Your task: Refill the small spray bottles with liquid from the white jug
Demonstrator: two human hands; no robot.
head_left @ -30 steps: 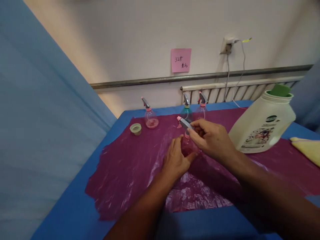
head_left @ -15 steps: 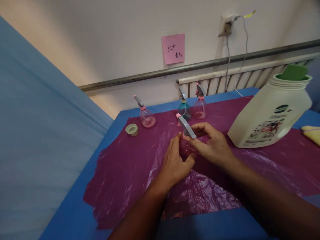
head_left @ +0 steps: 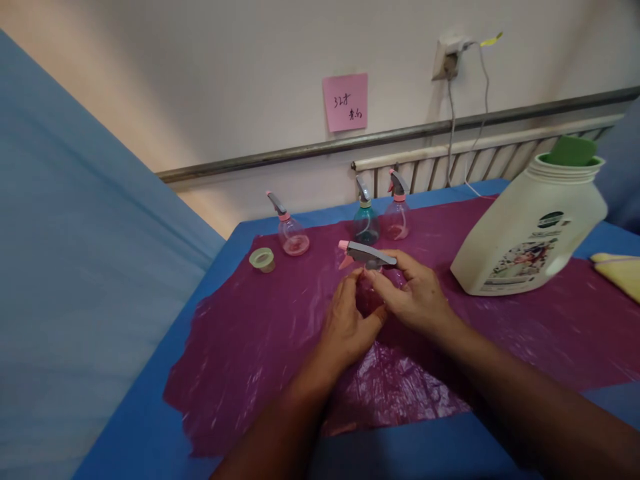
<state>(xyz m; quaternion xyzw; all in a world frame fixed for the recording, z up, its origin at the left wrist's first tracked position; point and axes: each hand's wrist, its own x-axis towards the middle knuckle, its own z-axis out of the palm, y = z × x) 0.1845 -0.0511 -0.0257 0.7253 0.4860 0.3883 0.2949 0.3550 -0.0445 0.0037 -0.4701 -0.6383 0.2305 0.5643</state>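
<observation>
A small clear spray bottle (head_left: 369, 298) stands on the purple plastic sheet (head_left: 250, 347), partly hidden by my hands. Its grey and pink spray head (head_left: 367, 254) points to the left. My left hand (head_left: 350, 323) is wrapped round the bottle's body from the left. With its fingers closed round the pink collar just under the spray head, my right hand (head_left: 417, 290) grips from the right. Behind are a teal spray bottle (head_left: 367, 225) and a clear one with a pink collar (head_left: 398, 219). Another clear bottle (head_left: 293, 237) with pink liquid stands farther left.
A small pale green cup (head_left: 263, 260) sits at the left of the sheet. A large cream jug (head_left: 530, 233) with a green scoop inside stands at the right, near a yellow cloth (head_left: 620, 273). A blue curtain (head_left: 90, 267) hangs at the left.
The spray head in my right hand has turned, its pink nozzle swinging from pointing away to pointing left. My left hand keeps its hold on the bottle. The view has shifted slightly.
</observation>
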